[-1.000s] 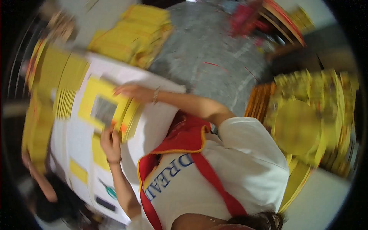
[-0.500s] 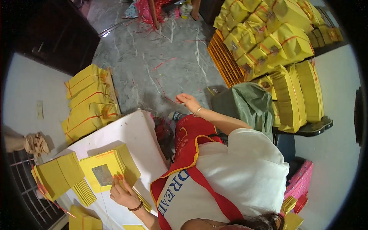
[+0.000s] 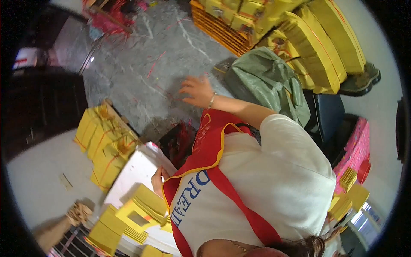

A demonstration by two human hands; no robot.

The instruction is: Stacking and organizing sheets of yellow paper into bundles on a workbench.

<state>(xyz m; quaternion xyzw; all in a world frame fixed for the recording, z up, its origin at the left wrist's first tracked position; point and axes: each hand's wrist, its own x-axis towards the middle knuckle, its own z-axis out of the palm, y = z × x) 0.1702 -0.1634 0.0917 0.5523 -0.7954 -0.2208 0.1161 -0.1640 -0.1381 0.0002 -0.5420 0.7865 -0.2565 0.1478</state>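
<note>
My right hand [image 3: 198, 91] is held out over the grey floor, beyond the red apron [image 3: 216, 124]. Its fingers are spread and nothing is in them. At the edge of the white table [image 3: 136, 167] is my left hand [image 3: 158, 180], partly covered by the apron; I cannot make out how its fingers are set. Close by it on the table lies a stack of yellow paper sleeves [image 3: 147, 206] with a grey window in the top one. Another yellow stack [image 3: 105, 229] lies beside that one.
Strapped yellow bundles [image 3: 102, 141] are piled past the table at left. At right stand a green sack [image 3: 263, 77], large yellow bundles [image 3: 319, 51], a dark chair [image 3: 327, 115] and an orange crate [image 3: 222, 30]. Red strips [image 3: 155, 65] litter the floor [image 3: 124, 77].
My left hand has left the windowed yellow stack and come to the table's edge. My right hand has spread its fingers. The whole view has turned toward the right.
</note>
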